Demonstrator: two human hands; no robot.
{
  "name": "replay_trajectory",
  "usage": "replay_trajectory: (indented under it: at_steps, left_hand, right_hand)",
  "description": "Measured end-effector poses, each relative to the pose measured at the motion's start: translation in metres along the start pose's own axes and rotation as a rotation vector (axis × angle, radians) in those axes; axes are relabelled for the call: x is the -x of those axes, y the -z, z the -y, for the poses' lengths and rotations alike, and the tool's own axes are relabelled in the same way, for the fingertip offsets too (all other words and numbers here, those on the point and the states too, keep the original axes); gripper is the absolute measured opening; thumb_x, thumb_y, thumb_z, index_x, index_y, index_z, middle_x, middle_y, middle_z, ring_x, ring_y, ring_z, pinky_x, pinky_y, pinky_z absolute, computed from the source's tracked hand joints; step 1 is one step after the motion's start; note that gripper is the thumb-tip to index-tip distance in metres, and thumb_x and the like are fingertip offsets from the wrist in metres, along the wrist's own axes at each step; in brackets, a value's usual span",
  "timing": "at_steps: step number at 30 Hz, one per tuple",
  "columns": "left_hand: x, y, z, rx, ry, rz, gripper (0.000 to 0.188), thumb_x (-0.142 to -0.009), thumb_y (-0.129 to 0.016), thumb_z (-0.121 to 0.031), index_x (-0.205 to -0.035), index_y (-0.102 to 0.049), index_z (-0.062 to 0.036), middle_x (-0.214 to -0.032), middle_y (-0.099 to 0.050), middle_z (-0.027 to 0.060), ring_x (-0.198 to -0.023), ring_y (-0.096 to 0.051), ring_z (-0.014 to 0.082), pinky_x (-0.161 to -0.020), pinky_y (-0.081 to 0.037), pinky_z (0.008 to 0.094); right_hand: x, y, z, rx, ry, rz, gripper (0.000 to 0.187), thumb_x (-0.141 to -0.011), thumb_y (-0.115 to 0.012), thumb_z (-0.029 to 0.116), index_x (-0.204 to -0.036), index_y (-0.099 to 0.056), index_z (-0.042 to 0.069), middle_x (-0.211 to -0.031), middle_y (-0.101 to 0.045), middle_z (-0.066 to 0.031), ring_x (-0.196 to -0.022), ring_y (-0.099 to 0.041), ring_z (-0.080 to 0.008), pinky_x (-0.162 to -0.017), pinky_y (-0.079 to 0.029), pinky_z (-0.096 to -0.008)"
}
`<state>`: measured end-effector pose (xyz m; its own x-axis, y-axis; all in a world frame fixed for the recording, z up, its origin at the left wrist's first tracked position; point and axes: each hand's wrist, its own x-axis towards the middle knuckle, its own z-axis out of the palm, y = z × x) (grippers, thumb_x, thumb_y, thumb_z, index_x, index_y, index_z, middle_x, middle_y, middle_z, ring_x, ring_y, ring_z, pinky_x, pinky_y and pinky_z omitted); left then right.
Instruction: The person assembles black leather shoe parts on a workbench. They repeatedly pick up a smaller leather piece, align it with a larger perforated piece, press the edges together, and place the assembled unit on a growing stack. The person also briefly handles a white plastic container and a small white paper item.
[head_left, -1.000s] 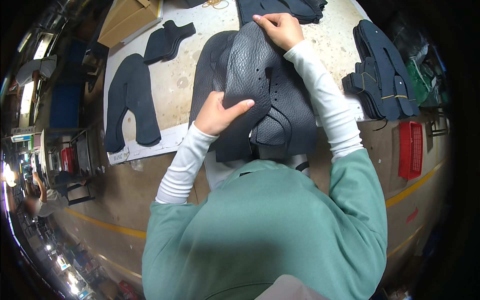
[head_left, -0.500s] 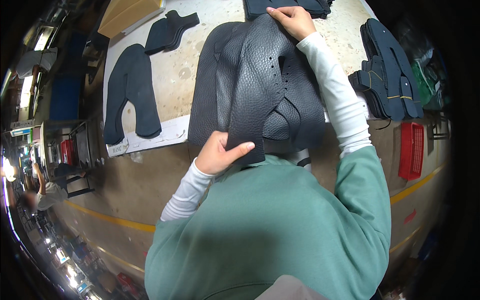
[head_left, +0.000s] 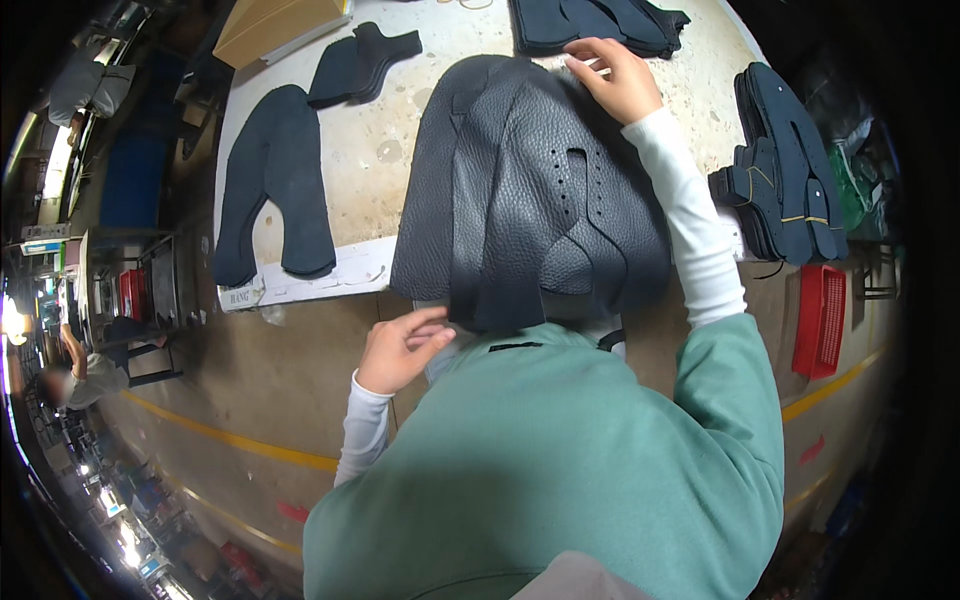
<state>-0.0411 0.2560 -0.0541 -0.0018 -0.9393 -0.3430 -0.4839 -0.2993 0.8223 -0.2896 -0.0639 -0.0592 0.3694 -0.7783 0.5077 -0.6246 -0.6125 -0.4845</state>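
1. Nearest the green garment (head_left: 560, 430), the left hand (head_left: 395, 350) hangs off the near end of the black leather pieces (head_left: 525, 200), on their left side. Its thumb and fingers stand a little apart with nothing visible between them; whether a fingertip brushes the leather, I cannot tell.
2. The leather lies ahead and to the right of that hand, its long axis running from the person's front out across the table. Its near ends overhang the edge toward the body. On top, 2 rows of punched holes (head_left: 557, 168) flank a narrow slot (the top layers overlap, so I cannot count them).
3. At the far right of the leather is the right hand (head_left: 620, 82), fingers bent and loosely parted, gripping nothing that shows; contact is unclear. It is the nearer of the 2 to the rounded far end, the left to the near end. The right white sleeve (head_left: 690, 220) runs along the leather's right side.
4. Across the tabletop (head_left: 385, 190) to the left lies a dark forked piece (head_left: 285, 140), apart from the leather. To the right are a tied dark stack (head_left: 795, 150) and, below table level, a red basket (head_left: 820, 320).
5. Farther out sit small dark cutouts (head_left: 370, 62), a cardboard box (head_left: 280, 30) and a far dark stack (head_left: 590, 25), just beyond the right fingertips and closest in that direction.
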Motion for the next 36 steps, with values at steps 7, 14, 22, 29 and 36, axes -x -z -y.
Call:
replay_trajectory:
  at_steps: [7,14,22,29,36]
  left_hand:
    - [-0.014,0.022,-0.034,0.085,-0.27,0.155,0.013,-0.078,-0.064,-0.008,-0.083,-0.057,0.0019,-0.122,-0.05,0.0242,-0.104,-0.059,0.0274,-0.083,-0.049,0.0334]
    - [-0.058,-0.012,-0.098,0.22,-0.804,0.34,0.009,-0.074,-0.06,-0.009,-0.074,-0.055,-0.0015,-0.138,-0.028,0.0302,-0.124,-0.041,0.0352,-0.096,-0.039,0.0415]
    - [-0.08,-0.077,-0.117,-0.033,-0.953,0.307,0.009,-0.079,-0.059,-0.01,-0.079,-0.052,-0.0043,-0.133,-0.036,0.0292,-0.107,-0.052,0.0401,-0.088,-0.045,0.0381]
    - [-0.111,-0.014,-0.079,0.67,-0.43,-0.111,0.017,-0.092,-0.048,-0.012,-0.106,-0.05,-0.0012,-0.106,-0.056,0.0098,-0.091,-0.058,0.0131,-0.081,-0.045,0.0263]
    - [-0.107,-0.024,-0.056,1.035,-0.292,0.045,0.044,-0.095,-0.046,-0.028,-0.127,-0.04,0.0007,-0.122,-0.051,0.0092,-0.11,-0.051,0.0171,-0.092,-0.04,0.03]
  right_hand:
    - [0.059,0.056,0.066,-1.176,-0.517,0.486,0.043,-0.093,-0.047,0.034,-0.131,-0.041,0.015,-0.118,-0.052,-0.0125,-0.098,-0.058,-0.0203,-0.072,-0.053,-0.0284]
    - [0.089,0.051,0.084,-1.401,-0.704,0.444,0.056,-0.095,-0.036,0.045,-0.137,-0.031,0.009,-0.132,-0.042,-0.0134,-0.118,-0.044,-0.021,-0.096,-0.041,-0.0382]
    - [0.096,0.067,0.069,-1.041,-0.75,0.32,0.038,-0.087,-0.052,0.013,-0.122,-0.049,0.0,-0.11,-0.058,-0.0041,-0.096,-0.055,-0.0104,-0.087,-0.042,-0.0244]
    - [0.072,0.118,0.097,-1.089,-0.657,0.315,0.034,-0.081,-0.056,0.007,-0.112,-0.056,-0.003,-0.1,-0.063,-0.0058,-0.09,-0.058,-0.0113,-0.084,-0.043,-0.0223]
    - [0.046,0.136,0.133,-1.234,-0.431,0.2,0.039,-0.079,-0.056,0.01,-0.114,-0.054,-0.007,-0.1,-0.063,-0.0111,-0.088,-0.061,-0.0156,-0.084,-0.045,-0.0257]
